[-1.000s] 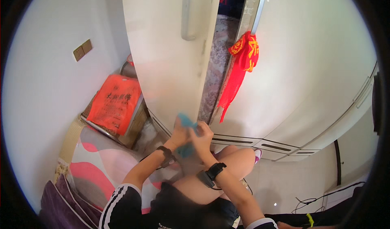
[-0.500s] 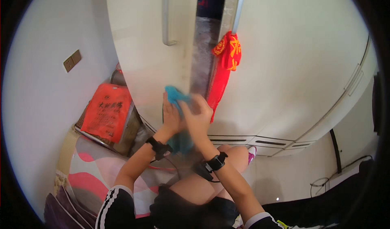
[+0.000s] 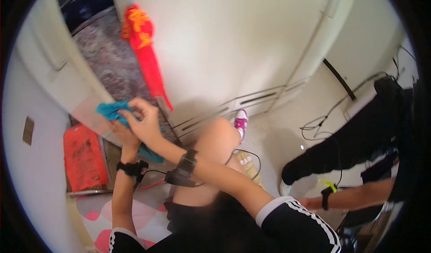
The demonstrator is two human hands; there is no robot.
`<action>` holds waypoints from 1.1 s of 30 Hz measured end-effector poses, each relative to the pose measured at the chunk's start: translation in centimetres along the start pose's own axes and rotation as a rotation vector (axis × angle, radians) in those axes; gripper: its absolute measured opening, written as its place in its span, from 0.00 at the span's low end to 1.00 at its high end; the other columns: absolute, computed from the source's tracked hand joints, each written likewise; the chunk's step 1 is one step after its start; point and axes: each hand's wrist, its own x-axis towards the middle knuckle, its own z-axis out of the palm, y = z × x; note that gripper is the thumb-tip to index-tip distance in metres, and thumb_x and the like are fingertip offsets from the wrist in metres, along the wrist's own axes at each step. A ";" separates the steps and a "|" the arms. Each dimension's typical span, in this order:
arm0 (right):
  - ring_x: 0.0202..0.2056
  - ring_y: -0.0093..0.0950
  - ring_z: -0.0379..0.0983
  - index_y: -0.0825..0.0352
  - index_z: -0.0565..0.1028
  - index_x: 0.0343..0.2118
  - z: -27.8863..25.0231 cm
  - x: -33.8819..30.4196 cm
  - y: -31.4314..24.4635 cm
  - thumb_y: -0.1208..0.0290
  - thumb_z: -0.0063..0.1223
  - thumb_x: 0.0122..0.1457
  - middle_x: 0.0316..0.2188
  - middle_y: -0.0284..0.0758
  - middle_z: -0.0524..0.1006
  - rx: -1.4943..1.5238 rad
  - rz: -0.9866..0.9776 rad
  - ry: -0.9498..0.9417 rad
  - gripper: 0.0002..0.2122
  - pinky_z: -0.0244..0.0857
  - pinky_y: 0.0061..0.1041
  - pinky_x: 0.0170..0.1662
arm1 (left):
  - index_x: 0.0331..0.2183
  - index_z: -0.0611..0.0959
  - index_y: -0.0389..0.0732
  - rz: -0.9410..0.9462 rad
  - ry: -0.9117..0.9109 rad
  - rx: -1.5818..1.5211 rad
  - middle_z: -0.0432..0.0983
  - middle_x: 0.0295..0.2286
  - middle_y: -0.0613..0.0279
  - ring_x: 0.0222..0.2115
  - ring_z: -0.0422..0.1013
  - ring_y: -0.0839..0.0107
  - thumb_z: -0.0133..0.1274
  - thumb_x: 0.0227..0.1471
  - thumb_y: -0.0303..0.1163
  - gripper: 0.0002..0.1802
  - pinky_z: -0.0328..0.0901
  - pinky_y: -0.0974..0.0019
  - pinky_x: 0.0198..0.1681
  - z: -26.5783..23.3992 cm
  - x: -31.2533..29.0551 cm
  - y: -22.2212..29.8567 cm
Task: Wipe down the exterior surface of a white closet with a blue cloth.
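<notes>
A crumpled teal cloth (image 3: pixel 111 111) is between my two hands, in front of the gap in the cabinet's doors. My right hand (image 3: pixel 146 120) pinches it with thumb and fingers from the right. Close beneath, my left hand (image 3: pixel 125 135) supports the cloth's other side, its fingers partly covered by the fabric and blurred. More teal fabric (image 3: pixel 150 153) shows below my wrists. Each wrist carries a black strapped device with a cable.
A cream cabinet (image 3: pixel 233 42) stands ahead, its left door (image 3: pixel 58 58) ajar. A red cloth strip (image 3: pixel 150 67) hangs beside the opening. An orange-red bag (image 3: pixel 84 156) lies at left. At right are another person's arm (image 3: pixel 359 197), dark-trousered leg (image 3: pixel 336 136) and floor cables (image 3: pixel 316 127).
The view has swung to the right, so the cabinet and my hands appear further left. Another person's leg and arm now show at right. The teal cloth stays in my hands.
</notes>
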 end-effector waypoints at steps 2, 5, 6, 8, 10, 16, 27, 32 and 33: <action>0.32 0.17 0.70 0.72 0.72 0.27 -0.7 -0.4 0.3 0.83 0.55 0.49 0.27 0.31 0.72 -0.111 -0.027 -0.013 0.04 0.66 0.19 0.35 | 0.53 0.58 0.28 0.025 -0.036 -0.077 0.53 0.51 0.34 0.49 0.54 0.37 0.48 0.50 0.43 0.37 0.49 0.44 0.52 -0.2 -1.5 -2.1; 0.25 0.18 0.65 0.73 0.69 0.24 -1.0 -1.4 0.8 0.80 0.57 0.47 0.21 0.37 0.69 -0.064 -0.100 0.039 0.07 0.61 0.21 0.26 | 0.53 0.58 0.28 0.036 -0.078 -0.137 0.53 0.51 0.34 0.49 0.54 0.37 0.49 0.50 0.43 0.37 0.49 0.44 0.52 0.9 -2.2 -3.7; 0.25 0.18 0.65 0.73 0.69 0.24 -1.5 -1.5 1.2 0.80 0.57 0.47 0.21 0.37 0.69 -0.079 -0.101 0.062 0.07 0.61 0.21 0.26 | 0.53 0.58 0.28 0.041 -0.088 -0.157 0.53 0.51 0.34 0.49 0.54 0.37 0.49 0.50 0.43 0.37 0.49 0.44 0.52 1.0 -3.2 -3.3; 0.28 0.16 0.67 0.73 0.71 0.25 -2.2 -1.7 1.8 0.80 0.55 0.48 0.24 0.33 0.71 -0.187 -0.020 0.005 0.04 0.63 0.17 0.29 | 0.53 0.57 0.28 0.045 -0.104 -0.184 0.53 0.51 0.34 0.49 0.54 0.37 0.49 0.50 0.43 0.37 0.49 0.44 0.52 1.7 -3.1 -4.3; 0.24 0.16 0.64 0.73 0.71 0.25 -3.0 -2.1 2.0 0.80 0.55 0.48 0.22 0.34 0.70 -0.218 0.020 0.008 0.05 0.60 0.17 0.26 | 0.53 0.57 0.28 0.046 -0.112 -0.200 0.53 0.51 0.34 0.49 0.54 0.37 0.49 0.50 0.43 0.37 0.49 0.44 0.52 2.3 -4.1 -3.5; 0.22 0.16 0.60 0.73 0.69 0.24 -3.5 -2.6 2.6 0.80 0.54 0.48 0.20 0.35 0.68 -0.295 -0.012 0.036 0.05 0.58 0.18 0.25 | 0.53 0.57 0.28 0.053 -0.131 -0.203 0.53 0.51 0.34 0.49 0.55 0.37 0.49 0.50 0.43 0.38 0.49 0.44 0.52 2.6 -4.7 -4.9; 0.23 0.33 0.65 0.73 0.68 0.24 -4.6 -3.1 5.2 0.78 0.55 0.45 0.21 0.42 0.68 -0.232 0.070 0.136 0.07 0.61 0.28 0.28 | 0.54 0.57 0.28 0.085 -0.162 -0.218 0.54 0.51 0.34 0.49 0.55 0.37 0.49 0.50 0.44 0.38 0.50 0.44 0.51 3.7 -6.2 -4.5; 0.24 0.37 0.67 0.74 0.70 0.24 -4.0 -2.3 4.1 0.79 0.54 0.44 0.22 0.43 0.70 -0.205 0.022 0.140 0.05 0.62 0.29 0.29 | 0.54 0.56 0.28 0.098 -0.153 -0.201 0.54 0.51 0.34 0.48 0.55 0.37 0.49 0.50 0.44 0.38 0.50 0.44 0.51 3.3 -6.5 -4.6; 0.25 0.38 0.68 0.74 0.70 0.24 -3.8 -1.8 3.7 0.80 0.53 0.44 0.22 0.43 0.70 -0.184 -0.007 0.134 0.05 0.62 0.29 0.30 | 0.54 0.56 0.28 0.099 -0.150 -0.198 0.54 0.50 0.34 0.48 0.55 0.37 0.49 0.50 0.44 0.38 0.50 0.44 0.51 3.4 -6.5 -4.6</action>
